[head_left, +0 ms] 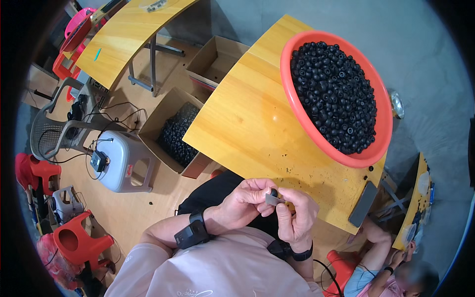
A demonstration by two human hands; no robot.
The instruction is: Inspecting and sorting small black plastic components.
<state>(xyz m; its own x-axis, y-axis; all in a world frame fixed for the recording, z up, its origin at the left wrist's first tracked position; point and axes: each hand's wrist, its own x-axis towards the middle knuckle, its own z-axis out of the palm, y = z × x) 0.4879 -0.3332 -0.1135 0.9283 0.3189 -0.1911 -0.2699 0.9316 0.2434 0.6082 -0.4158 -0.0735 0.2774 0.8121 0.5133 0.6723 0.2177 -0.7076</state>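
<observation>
Fingertip work!

Pinching 1 black part (273, 192) in L hand (245, 200), prob.; gripping 1 grey strip (272, 200) w/ R hand (298, 210), prob. Risk: cut from a strip slip, if sharp. Beyond, on table (227, 123): 1 phone (363, 204), 2 loose parts (371, 169) nr it, 1 tub (381, 133), uncountable parts (331, 94) inside. Farther, 2 cartons (157, 123).

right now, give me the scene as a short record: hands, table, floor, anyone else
left hand: pinches a small black piece
right hand: pinches a flat grey strip, right by the piece
table: red basin heaped with black parts; phone near the edge; scattered specks
floor: open box of dark parts; grey stool bearing a black device
other person: seated at lower right, by another table
</observation>
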